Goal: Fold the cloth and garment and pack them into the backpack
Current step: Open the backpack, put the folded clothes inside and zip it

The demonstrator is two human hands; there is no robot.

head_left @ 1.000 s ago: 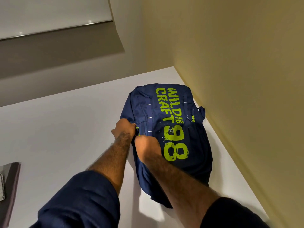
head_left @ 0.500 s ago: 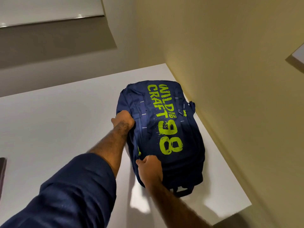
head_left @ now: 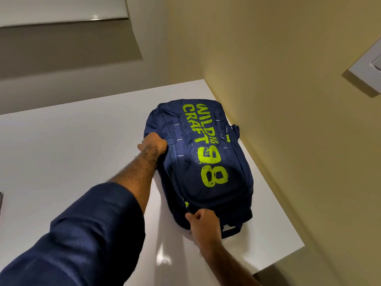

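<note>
A navy backpack [head_left: 208, 162] with lime-green lettering lies flat on the white table [head_left: 72, 153], close to the yellow wall. My left hand [head_left: 153, 144] grips the bag's left side near its far end. My right hand [head_left: 203, 222] pinches a zipper pull at the bag's near left corner, just below a lime-green zipper tab [head_left: 186, 203]. No cloth or garment shows outside the bag.
The yellow wall [head_left: 288, 100] runs along the table's right side, with a white switch plate [head_left: 369, 73] on it. The table's near right corner [head_left: 296, 248] is close to the bag. A dark object [head_left: 1, 200] peeks in at the left edge.
My right hand has drawn the zipper pull from the middle of the bag's left side down to its near corner. My left hand kept its hold.
</note>
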